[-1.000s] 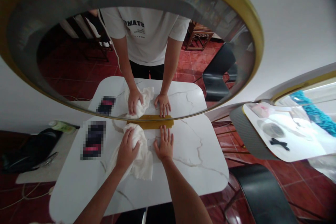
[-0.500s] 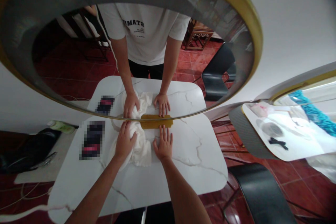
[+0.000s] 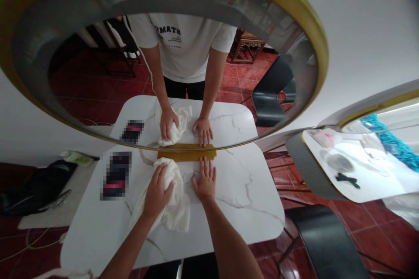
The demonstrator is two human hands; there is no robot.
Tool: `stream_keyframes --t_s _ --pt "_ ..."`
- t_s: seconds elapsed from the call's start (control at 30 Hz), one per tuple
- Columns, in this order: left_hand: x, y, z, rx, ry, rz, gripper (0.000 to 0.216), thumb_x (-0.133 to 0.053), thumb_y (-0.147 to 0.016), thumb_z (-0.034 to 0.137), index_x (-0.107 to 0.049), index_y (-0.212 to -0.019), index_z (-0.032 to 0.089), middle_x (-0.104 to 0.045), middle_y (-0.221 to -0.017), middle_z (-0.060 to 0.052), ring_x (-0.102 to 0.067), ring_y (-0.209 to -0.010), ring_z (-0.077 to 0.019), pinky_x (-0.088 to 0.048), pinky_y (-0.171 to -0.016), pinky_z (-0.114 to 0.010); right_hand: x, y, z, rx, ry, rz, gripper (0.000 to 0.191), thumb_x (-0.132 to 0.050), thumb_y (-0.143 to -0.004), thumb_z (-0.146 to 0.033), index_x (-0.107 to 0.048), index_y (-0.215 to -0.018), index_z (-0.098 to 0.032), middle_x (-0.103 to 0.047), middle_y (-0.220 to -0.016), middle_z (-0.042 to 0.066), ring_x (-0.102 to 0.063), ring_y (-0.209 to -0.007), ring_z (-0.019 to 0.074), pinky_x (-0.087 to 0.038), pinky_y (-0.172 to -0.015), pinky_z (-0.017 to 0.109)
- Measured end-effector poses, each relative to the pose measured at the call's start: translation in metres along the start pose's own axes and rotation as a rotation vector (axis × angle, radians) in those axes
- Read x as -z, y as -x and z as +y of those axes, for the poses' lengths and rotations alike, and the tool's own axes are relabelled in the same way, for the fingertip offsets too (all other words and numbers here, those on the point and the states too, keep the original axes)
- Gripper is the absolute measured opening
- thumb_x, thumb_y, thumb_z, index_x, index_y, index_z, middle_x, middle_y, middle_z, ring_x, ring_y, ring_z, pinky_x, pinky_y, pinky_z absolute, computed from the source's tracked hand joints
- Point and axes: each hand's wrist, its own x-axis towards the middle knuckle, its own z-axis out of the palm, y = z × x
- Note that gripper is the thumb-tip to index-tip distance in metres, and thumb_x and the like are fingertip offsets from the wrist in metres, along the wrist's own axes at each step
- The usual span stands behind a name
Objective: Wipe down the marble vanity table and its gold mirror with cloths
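A crumpled white cloth [image 3: 178,209] is bunched on the white marbled table [image 3: 242,222]. My left hand [image 3: 157,195] presses down on it, fingers bent over its upper part and thumb along its side. My right hand [image 3: 206,182] lies flat with fingers spread, its fingertips at the front edge of a flat gold mirror base [image 3: 183,155]. Just above rises a large oval mirror with a gold rim [image 3: 317,35], showing the reflection of both arms and a white T-shirt.
A pixelated dark object [image 3: 116,176] lies on the table's left side. Left of the table are a black bag [image 3: 36,187] and a green-labelled bottle [image 3: 77,158]. A black chair [image 3: 327,239] stands at right, near a second table [image 3: 369,183] with a black bow-like item [image 3: 347,179].
My left hand has drawn the white cloth back toward me, off the gold base, so more of its left end shows. My right hand has stayed in place.
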Motion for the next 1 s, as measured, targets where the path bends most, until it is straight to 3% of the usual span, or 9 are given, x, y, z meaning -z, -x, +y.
stream_keyframes --t_s 0.2,0.5,0.63,1.0 --pt "-0.001 0.002 0.000 0.008 0.001 0.029 0.060 -0.050 -0.085 0.032 -0.029 -0.140 0.020 -0.033 -0.145 -0.010 -0.029 -0.135 -0.0280 -0.030 -0.110 -0.049 0.000 0.000 0.000 0.006 -0.005 0.009 0.072 -0.040 -0.086 -0.036 -0.007 -0.148 -0.022 -0.011 -0.153 0.001 -0.002 -0.140 0.0230 -0.009 -0.111 0.046" --pt "-0.006 -0.041 -0.011 0.025 -0.007 0.088 0.057 -0.050 -0.083 0.025 -0.033 -0.137 0.018 -0.038 -0.140 -0.012 -0.029 -0.135 -0.0282 -0.028 -0.111 -0.049 0.000 0.000 0.000 0.000 -0.001 0.004 0.072 -0.040 -0.086 -0.036 -0.008 -0.148 -0.021 -0.013 -0.153 0.002 -0.003 -0.140 0.0223 -0.009 -0.112 0.046" --pt "-0.009 -0.048 -0.014 0.028 -0.010 0.112 0.058 -0.051 -0.082 0.024 -0.033 -0.137 0.019 -0.040 -0.138 -0.013 -0.031 -0.133 -0.0295 -0.029 -0.110 -0.050 0.000 0.000 0.000 -0.003 0.003 0.009 0.071 -0.040 -0.086 -0.036 -0.008 -0.148 -0.022 -0.013 -0.153 0.002 -0.003 -0.140 0.0223 -0.009 -0.112 0.046" --pt "0.001 -0.004 -0.003 0.001 -0.008 0.027 0.060 -0.050 -0.085 0.029 -0.029 -0.140 0.020 -0.034 -0.144 -0.011 -0.029 -0.135 -0.0281 -0.031 -0.109 -0.050 0.001 0.001 0.000 -0.001 -0.013 -0.003 0.070 -0.039 -0.087 -0.038 -0.008 -0.148 -0.022 -0.010 -0.153 -0.001 -0.002 -0.141 0.0222 -0.007 -0.112 0.045"
